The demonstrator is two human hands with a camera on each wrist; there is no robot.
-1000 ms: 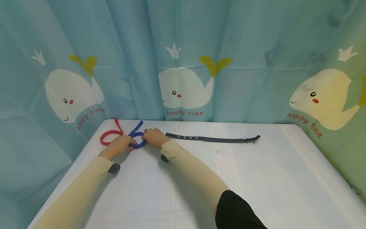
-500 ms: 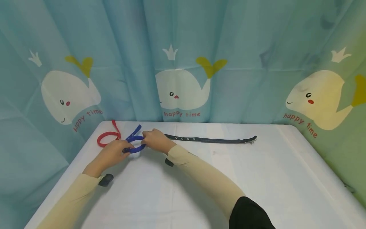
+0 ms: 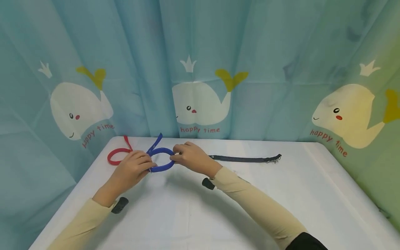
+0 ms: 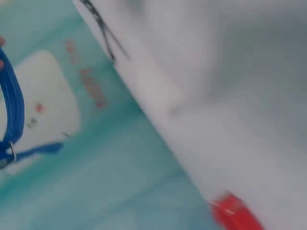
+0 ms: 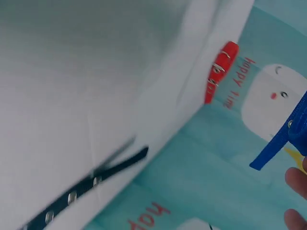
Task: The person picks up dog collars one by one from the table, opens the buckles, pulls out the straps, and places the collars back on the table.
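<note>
The left hand (image 3: 132, 168) and right hand (image 3: 194, 158) are pinching opposite sides of the looped blue strap (image 3: 163, 168), which is hanging between them above the worktop (image 3: 175, 215), its free end pointing away from both.

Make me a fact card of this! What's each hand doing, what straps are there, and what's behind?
Left hand: holds the left side of the blue strap
Right hand: pinches its right side
Blue strap: looped, off the table, loose tail sticking out
Red strap: looped, on the table
Black strap: stretched out on the table
Curtain: whales, crowns, "happy time"
</note>
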